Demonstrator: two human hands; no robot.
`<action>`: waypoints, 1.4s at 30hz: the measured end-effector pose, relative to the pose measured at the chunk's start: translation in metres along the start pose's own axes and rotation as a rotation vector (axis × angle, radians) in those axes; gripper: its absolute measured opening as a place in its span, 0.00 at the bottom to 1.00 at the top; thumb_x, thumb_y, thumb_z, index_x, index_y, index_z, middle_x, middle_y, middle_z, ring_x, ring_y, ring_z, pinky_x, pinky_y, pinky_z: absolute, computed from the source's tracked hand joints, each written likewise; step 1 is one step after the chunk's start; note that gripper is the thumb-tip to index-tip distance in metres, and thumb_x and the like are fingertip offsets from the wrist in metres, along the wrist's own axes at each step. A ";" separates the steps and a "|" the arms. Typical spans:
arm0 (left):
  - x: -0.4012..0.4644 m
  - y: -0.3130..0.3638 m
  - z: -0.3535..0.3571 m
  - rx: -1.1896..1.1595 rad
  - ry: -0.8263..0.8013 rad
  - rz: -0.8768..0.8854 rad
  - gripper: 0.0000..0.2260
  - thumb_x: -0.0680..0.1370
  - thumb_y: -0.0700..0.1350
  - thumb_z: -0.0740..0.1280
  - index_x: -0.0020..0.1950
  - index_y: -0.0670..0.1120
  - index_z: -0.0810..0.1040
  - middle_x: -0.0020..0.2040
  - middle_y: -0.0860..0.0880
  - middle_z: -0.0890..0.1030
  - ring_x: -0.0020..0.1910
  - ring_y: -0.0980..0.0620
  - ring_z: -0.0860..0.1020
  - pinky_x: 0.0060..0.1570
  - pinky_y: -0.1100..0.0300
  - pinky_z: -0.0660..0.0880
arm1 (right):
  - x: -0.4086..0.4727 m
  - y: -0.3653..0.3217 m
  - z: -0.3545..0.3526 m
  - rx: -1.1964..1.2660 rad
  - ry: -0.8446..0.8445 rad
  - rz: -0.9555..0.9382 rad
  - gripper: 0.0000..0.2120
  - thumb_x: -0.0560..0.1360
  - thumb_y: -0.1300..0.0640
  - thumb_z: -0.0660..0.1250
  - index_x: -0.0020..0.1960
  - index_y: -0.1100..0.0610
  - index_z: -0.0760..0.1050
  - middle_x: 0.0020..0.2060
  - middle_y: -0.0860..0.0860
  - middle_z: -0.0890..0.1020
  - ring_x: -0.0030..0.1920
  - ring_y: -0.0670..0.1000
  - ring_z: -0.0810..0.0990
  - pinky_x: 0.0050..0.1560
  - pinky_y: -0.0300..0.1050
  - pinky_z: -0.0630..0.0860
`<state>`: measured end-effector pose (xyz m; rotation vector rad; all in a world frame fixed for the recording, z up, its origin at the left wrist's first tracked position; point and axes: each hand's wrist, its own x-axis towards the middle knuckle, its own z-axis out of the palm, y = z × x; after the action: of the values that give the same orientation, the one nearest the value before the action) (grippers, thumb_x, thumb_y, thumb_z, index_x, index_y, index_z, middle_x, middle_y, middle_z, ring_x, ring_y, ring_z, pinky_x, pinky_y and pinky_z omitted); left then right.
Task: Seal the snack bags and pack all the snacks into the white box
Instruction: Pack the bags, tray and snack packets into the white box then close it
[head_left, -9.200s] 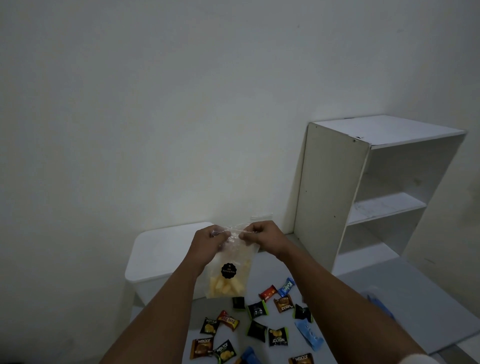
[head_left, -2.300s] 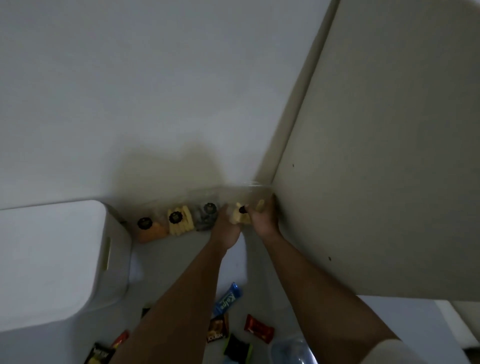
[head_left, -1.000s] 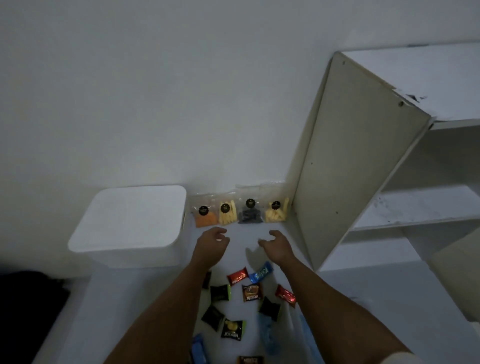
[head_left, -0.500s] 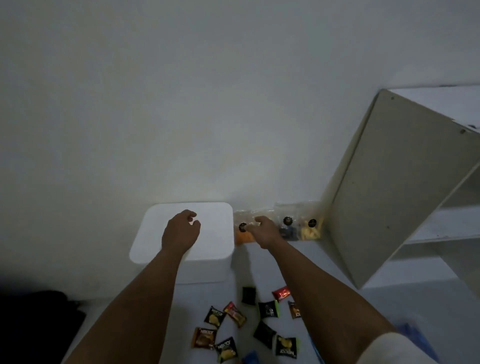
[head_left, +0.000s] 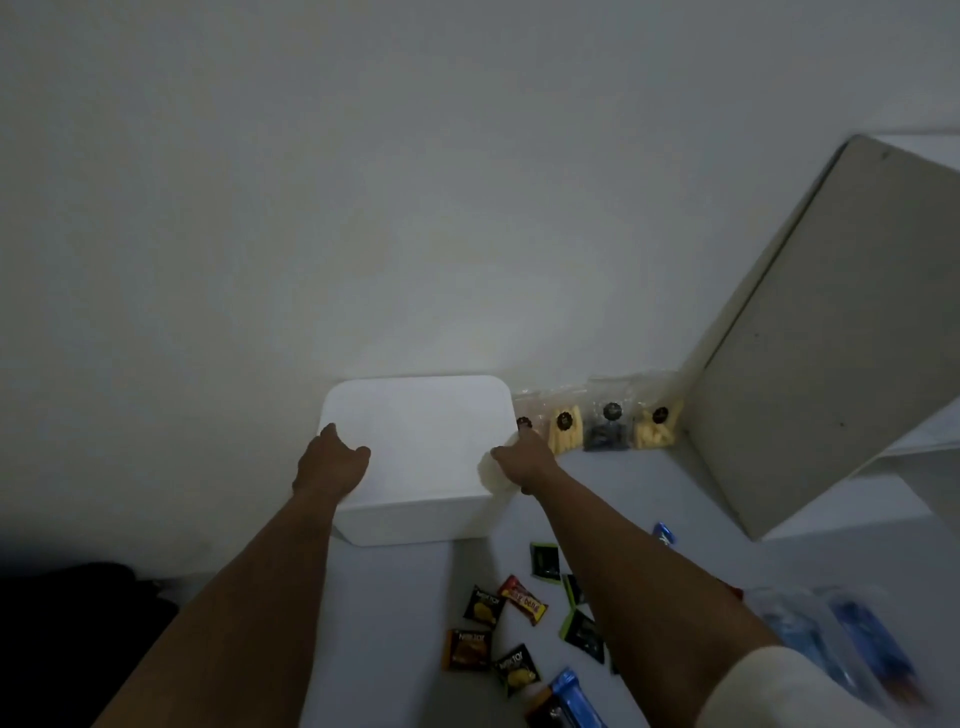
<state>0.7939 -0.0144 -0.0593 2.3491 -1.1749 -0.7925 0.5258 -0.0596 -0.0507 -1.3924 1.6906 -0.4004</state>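
The white box (head_left: 415, 519) stands on the floor against the wall with its lid (head_left: 421, 426) on. My left hand (head_left: 330, 465) grips the lid's left edge and my right hand (head_left: 519, 460) grips its right edge. To the right of the box, clear snack bags with black round labels lean against the wall: a yellow one (head_left: 563, 431), a dark one (head_left: 605, 434) and a pale yellow one (head_left: 655, 428). A fourth bag (head_left: 525, 408) is partly hidden behind my right hand. Several small wrapped snacks (head_left: 483, 605) lie scattered on the floor nearer me.
A white shelf unit (head_left: 810, 364) stands at the right, its side panel next to the bags. Blue packets (head_left: 571, 696) and blurred plastic wrappers (head_left: 831, 634) lie at the lower right. A dark shape (head_left: 67, 597) sits at the lower left.
My right hand has moved left from the snack bags to the lid's right edge. My left hand has shifted from the lid's top to its left edge. The view has moved closer to the box.
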 end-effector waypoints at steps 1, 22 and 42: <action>0.003 -0.003 0.000 -0.011 -0.007 -0.009 0.35 0.77 0.51 0.67 0.81 0.42 0.58 0.78 0.40 0.64 0.76 0.38 0.65 0.73 0.45 0.65 | 0.002 0.002 0.002 0.003 0.002 0.014 0.25 0.78 0.57 0.65 0.73 0.62 0.64 0.64 0.60 0.76 0.52 0.56 0.74 0.50 0.50 0.77; -0.009 -0.002 -0.008 -0.476 0.126 -0.152 0.32 0.77 0.51 0.69 0.77 0.45 0.62 0.71 0.41 0.74 0.68 0.38 0.73 0.65 0.49 0.69 | 0.008 -0.006 0.015 0.299 0.140 0.060 0.25 0.76 0.65 0.62 0.73 0.61 0.64 0.67 0.59 0.74 0.66 0.60 0.74 0.64 0.51 0.72; -0.027 -0.004 -0.028 -0.577 0.124 -0.165 0.29 0.75 0.53 0.71 0.72 0.42 0.71 0.70 0.40 0.74 0.67 0.38 0.73 0.65 0.47 0.70 | -0.009 -0.030 -0.009 0.500 0.083 0.019 0.20 0.75 0.64 0.61 0.67 0.57 0.72 0.57 0.57 0.77 0.56 0.61 0.77 0.42 0.53 0.82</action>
<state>0.8013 0.0125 -0.0325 1.9853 -0.5980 -0.8841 0.5370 -0.0634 -0.0205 -1.0001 1.5284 -0.8161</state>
